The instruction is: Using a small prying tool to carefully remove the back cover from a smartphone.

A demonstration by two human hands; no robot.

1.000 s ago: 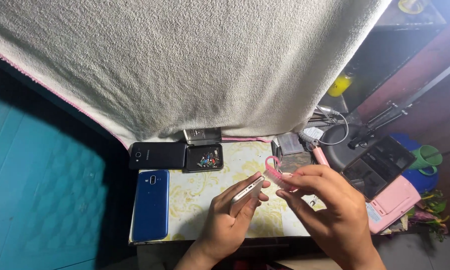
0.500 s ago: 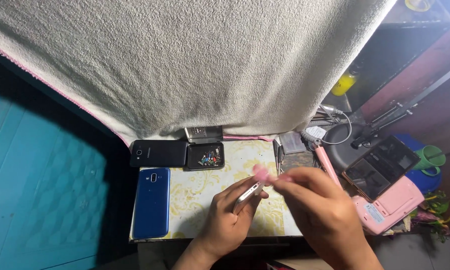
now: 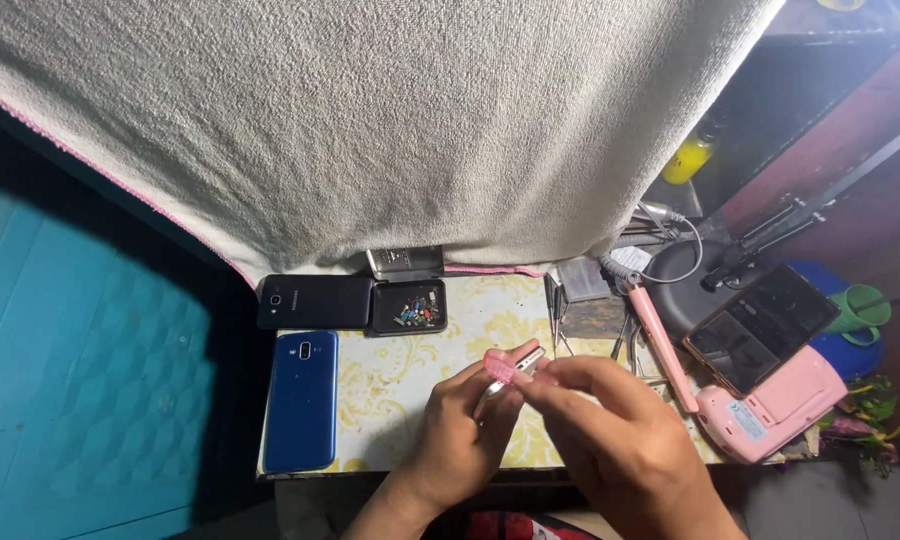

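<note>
In the head view, the left hand (image 3: 460, 440) comes up from six o'clock and lies over the middle of the tabletop (image 3: 390, 385), which is covered in a pale sheet with yellow scrollwork. Its grip is clamped on a slim silver phone (image 3: 515, 370), held on edge and tilted, with the upper end pointing toward one o'clock. The right hand (image 3: 610, 440) enters from five o'clock and partly overlaps the left; its fingertips are pinched together on a small pink tool (image 3: 500, 367) that touches the phone's upper edge. The exact spot where the tool meets the phone is too small to make out.

At nine o'clock from the hands, a blue phone (image 3: 302, 400) lies flat, back upward, along the left edge of the tabletop. At eleven o'clock from the hands, a black phone (image 3: 313, 301) lies crosswise, and just beside it to the right sits a small black tray (image 3: 408, 307) holding tiny mixed parts. A grey rectangular piece (image 3: 404, 262) lies at twelve o'clock from the tray, half under a large cream towel (image 3: 370, 120) that hangs over the whole upper part of the view.

At two o'clock from the hands, a long pink-handled tool (image 3: 660, 340) lies slantwise beside thin metal tweezers (image 3: 556, 312). At three o'clock, a dark phone screen (image 3: 760, 325) rests tilted on a pink device (image 3: 780, 405). A green cup (image 3: 858, 307) stands at the far right edge.
</note>
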